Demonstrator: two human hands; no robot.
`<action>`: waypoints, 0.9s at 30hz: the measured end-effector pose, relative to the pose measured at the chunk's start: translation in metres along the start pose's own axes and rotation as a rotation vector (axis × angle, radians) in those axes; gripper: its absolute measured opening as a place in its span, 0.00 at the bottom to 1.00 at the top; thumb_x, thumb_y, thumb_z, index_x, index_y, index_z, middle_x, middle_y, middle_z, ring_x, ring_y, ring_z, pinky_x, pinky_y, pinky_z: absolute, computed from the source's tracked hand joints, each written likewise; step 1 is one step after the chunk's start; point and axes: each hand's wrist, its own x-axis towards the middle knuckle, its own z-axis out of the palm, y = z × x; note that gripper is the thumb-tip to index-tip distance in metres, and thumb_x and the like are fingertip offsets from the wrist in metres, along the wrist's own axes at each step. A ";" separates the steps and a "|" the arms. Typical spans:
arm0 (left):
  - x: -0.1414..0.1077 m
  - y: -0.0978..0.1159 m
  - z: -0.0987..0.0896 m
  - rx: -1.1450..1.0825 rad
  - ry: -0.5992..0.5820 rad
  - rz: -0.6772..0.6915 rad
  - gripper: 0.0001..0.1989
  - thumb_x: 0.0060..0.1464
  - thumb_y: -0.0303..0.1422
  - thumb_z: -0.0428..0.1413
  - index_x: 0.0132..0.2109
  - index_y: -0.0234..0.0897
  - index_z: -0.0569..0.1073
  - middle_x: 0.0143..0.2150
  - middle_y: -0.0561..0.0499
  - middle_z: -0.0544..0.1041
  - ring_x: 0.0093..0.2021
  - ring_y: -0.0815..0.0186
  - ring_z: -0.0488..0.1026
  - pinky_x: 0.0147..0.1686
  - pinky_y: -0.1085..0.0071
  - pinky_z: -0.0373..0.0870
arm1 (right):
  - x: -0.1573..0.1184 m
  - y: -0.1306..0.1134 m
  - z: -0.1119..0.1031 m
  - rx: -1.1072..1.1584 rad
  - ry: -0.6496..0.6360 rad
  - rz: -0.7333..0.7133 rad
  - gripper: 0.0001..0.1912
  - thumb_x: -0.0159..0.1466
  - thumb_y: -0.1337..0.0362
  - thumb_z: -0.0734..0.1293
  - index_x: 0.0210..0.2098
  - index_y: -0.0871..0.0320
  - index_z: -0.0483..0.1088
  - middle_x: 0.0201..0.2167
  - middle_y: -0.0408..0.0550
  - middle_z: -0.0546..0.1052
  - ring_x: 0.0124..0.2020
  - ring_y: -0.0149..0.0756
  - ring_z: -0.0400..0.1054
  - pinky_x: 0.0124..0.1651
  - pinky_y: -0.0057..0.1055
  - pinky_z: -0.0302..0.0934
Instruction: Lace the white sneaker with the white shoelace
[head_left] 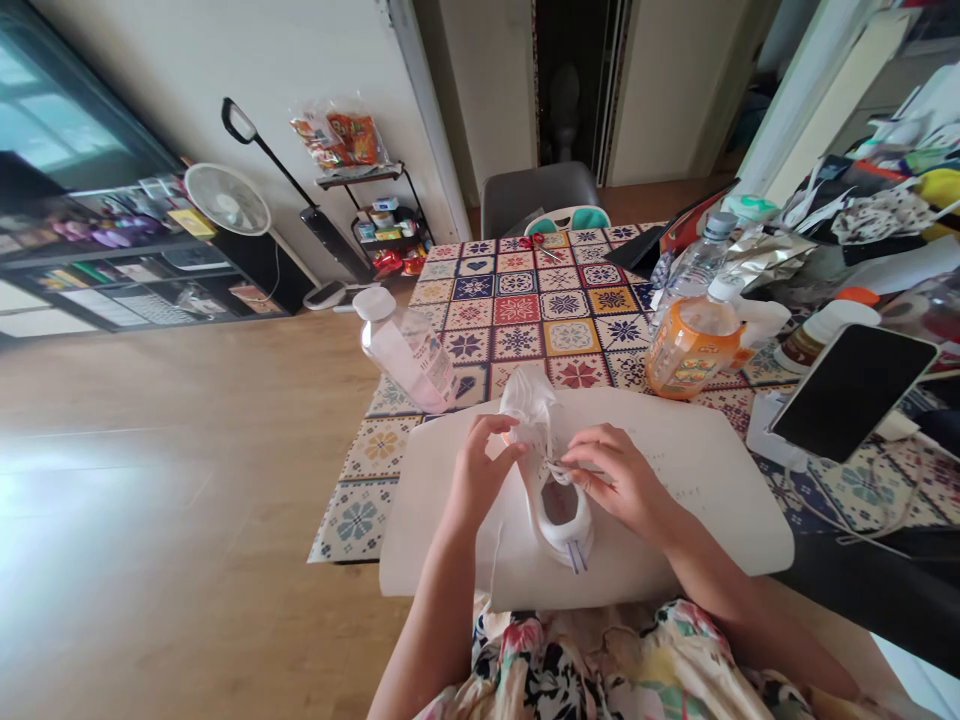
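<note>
A white lace-up shoe (561, 540) rests on a large white sheet (720, 540), its toe pointing away from me and its heel towards me. My left hand (484, 470) is at the shoe's left side, thumb and bent index finger gripping its edge near the eyelets. With fingertips pinched, my right hand (619, 475) holds a white shoelace (555, 467) close to the tongue, just ahead of the shoe's opening. A thin lace end trails over the sheet beside my left wrist. The exact grip of the left fingertips is partly hidden.
A pinkish bottle (409, 350) leans at the table's left edge. On the right stand an orange-labelled bottle (690, 345), a clear bottle (694, 260) and a propped phone (855, 390). Red-handled scissors (536, 243) lie at the far end of the patterned tablecloth (517, 308).
</note>
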 end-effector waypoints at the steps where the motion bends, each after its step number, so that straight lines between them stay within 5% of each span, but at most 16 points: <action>1: -0.003 0.002 -0.003 0.003 -0.042 0.025 0.08 0.46 0.29 0.64 0.37 0.41 0.79 0.38 0.51 0.75 0.43 0.60 0.72 0.49 0.63 0.66 | 0.001 -0.002 -0.001 -0.054 -0.016 0.003 0.06 0.70 0.61 0.64 0.39 0.54 0.73 0.38 0.50 0.77 0.41 0.40 0.69 0.47 0.40 0.60; 4: -0.011 0.009 -0.007 0.006 -0.216 0.097 0.08 0.43 0.32 0.68 0.33 0.39 0.79 0.37 0.49 0.75 0.41 0.60 0.72 0.48 0.62 0.67 | 0.006 -0.015 -0.007 -0.097 -0.055 0.037 0.10 0.71 0.62 0.63 0.34 0.55 0.70 0.34 0.48 0.77 0.38 0.40 0.68 0.47 0.41 0.58; 6: -0.015 0.013 -0.006 0.015 -0.261 0.113 0.08 0.44 0.33 0.68 0.33 0.39 0.80 0.38 0.48 0.75 0.41 0.60 0.73 0.48 0.62 0.68 | 0.009 -0.028 -0.017 0.070 -0.106 0.063 0.12 0.72 0.61 0.61 0.33 0.55 0.69 0.34 0.48 0.77 0.38 0.39 0.69 0.46 0.40 0.60; 11: -0.018 0.018 0.000 0.064 -0.204 0.139 0.04 0.46 0.30 0.66 0.33 0.39 0.79 0.37 0.48 0.75 0.39 0.62 0.74 0.46 0.63 0.70 | 0.012 -0.044 -0.042 0.753 -0.630 -0.172 0.16 0.71 0.54 0.62 0.30 0.53 0.71 0.30 0.45 0.77 0.35 0.34 0.73 0.43 0.33 0.68; 12: -0.019 0.018 0.001 0.065 -0.191 0.142 0.05 0.46 0.29 0.65 0.33 0.38 0.79 0.37 0.48 0.75 0.39 0.62 0.74 0.45 0.63 0.70 | 0.013 -0.042 -0.042 0.757 -0.612 -0.146 0.16 0.71 0.54 0.62 0.29 0.53 0.71 0.29 0.45 0.77 0.34 0.34 0.73 0.42 0.32 0.68; 15: -0.020 0.020 0.004 0.062 -0.174 0.135 0.07 0.45 0.26 0.63 0.35 0.38 0.77 0.37 0.49 0.75 0.39 0.62 0.73 0.44 0.65 0.69 | 0.013 -0.027 -0.033 0.476 -0.248 0.145 0.14 0.71 0.56 0.62 0.32 0.54 0.71 0.31 0.46 0.76 0.34 0.35 0.72 0.39 0.31 0.68; 17: -0.021 0.021 0.007 0.049 -0.177 0.131 0.07 0.45 0.25 0.62 0.34 0.38 0.76 0.37 0.50 0.74 0.39 0.63 0.73 0.44 0.66 0.69 | 0.014 -0.016 -0.022 0.265 -0.127 0.227 0.08 0.70 0.60 0.63 0.36 0.54 0.72 0.34 0.47 0.76 0.37 0.36 0.72 0.40 0.32 0.68; 21: -0.021 0.021 0.011 -0.005 -0.211 0.128 0.04 0.47 0.25 0.60 0.32 0.38 0.76 0.35 0.51 0.73 0.37 0.64 0.72 0.43 0.67 0.69 | 0.014 -0.010 -0.007 0.118 -0.191 0.130 0.08 0.68 0.67 0.64 0.44 0.53 0.73 0.41 0.50 0.76 0.45 0.40 0.71 0.49 0.37 0.67; 27: -0.017 0.011 0.013 -0.155 -0.272 0.093 0.07 0.53 0.35 0.62 0.31 0.37 0.74 0.35 0.49 0.73 0.38 0.63 0.70 0.43 0.67 0.67 | 0.015 -0.011 0.003 0.096 -0.131 0.058 0.07 0.67 0.72 0.61 0.37 0.54 0.69 0.37 0.49 0.72 0.41 0.39 0.69 0.44 0.35 0.66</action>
